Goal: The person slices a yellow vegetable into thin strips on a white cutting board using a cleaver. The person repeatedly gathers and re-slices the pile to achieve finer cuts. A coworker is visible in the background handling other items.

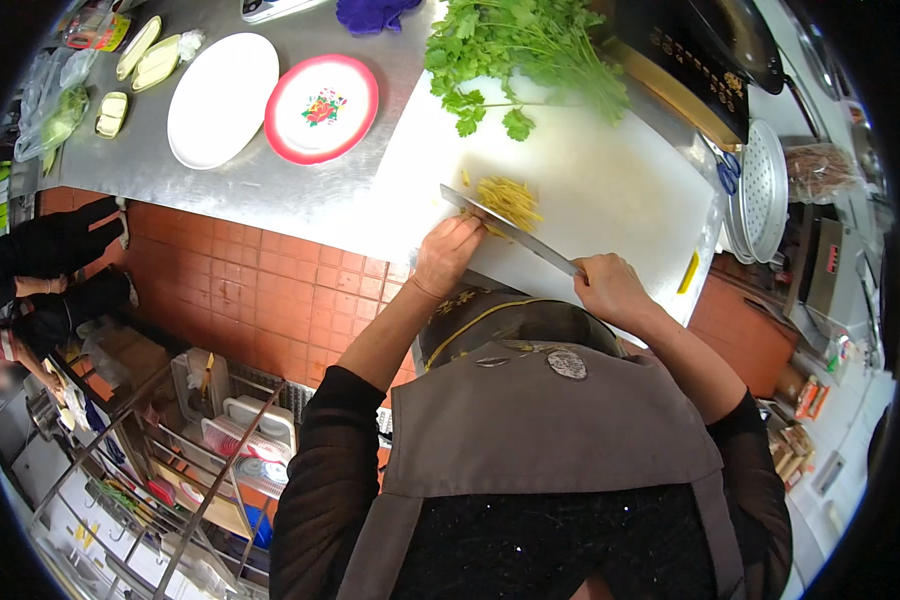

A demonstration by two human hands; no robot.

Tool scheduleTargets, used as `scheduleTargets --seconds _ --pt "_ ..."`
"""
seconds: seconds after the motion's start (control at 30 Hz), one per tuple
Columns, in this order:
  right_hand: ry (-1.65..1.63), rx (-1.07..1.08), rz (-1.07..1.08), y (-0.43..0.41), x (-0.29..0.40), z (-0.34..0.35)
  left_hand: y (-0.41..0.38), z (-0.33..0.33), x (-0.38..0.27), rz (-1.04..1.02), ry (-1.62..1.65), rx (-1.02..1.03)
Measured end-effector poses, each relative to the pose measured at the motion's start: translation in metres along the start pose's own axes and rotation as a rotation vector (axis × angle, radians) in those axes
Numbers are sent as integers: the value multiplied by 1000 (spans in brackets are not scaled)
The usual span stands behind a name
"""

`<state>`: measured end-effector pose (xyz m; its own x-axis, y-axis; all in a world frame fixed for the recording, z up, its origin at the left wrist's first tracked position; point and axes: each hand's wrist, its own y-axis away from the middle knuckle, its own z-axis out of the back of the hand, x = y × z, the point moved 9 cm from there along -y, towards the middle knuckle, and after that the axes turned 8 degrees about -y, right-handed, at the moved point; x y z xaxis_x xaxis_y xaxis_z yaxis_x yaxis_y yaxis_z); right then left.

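Observation:
My right hand point(616, 291) grips the handle of a kitchen knife point(529, 238), whose blade slants up and left over the white cutting board point(615, 176). Close against the blade's near side, my left hand point(450, 251) rests with its fingers bent and bunched together. Whatever lies under those fingertips is mostly hidden. Just beyond the blade is a small heap of thin yellow strips point(510, 199), like shredded ginger, with a few loose bits beside it. A large bunch of leafy green coriander point(525, 52) covers the board's far end.
Left of the board, the steel counter point(322, 191) holds a red-rimmed floral plate point(321, 109), a white oval plate point(223, 101) and cut pale-green vegetable pieces point(156, 64). A black-and-gold box point(690, 75) and perforated metal trays point(763, 191) stand right. Other people point(45, 247) are at far left.

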<state>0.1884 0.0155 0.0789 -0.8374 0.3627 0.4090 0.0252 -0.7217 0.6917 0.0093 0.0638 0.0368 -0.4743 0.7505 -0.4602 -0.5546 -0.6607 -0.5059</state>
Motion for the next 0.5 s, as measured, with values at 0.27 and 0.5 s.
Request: scheduleTargets --seconds 0.27,0.5 --pt "-46 -150 101 -25 15 -22 0 6 0 -7 24 8" --pt "-75 -79 68 -36 4 -15 16 21 11 198 -33 -15"
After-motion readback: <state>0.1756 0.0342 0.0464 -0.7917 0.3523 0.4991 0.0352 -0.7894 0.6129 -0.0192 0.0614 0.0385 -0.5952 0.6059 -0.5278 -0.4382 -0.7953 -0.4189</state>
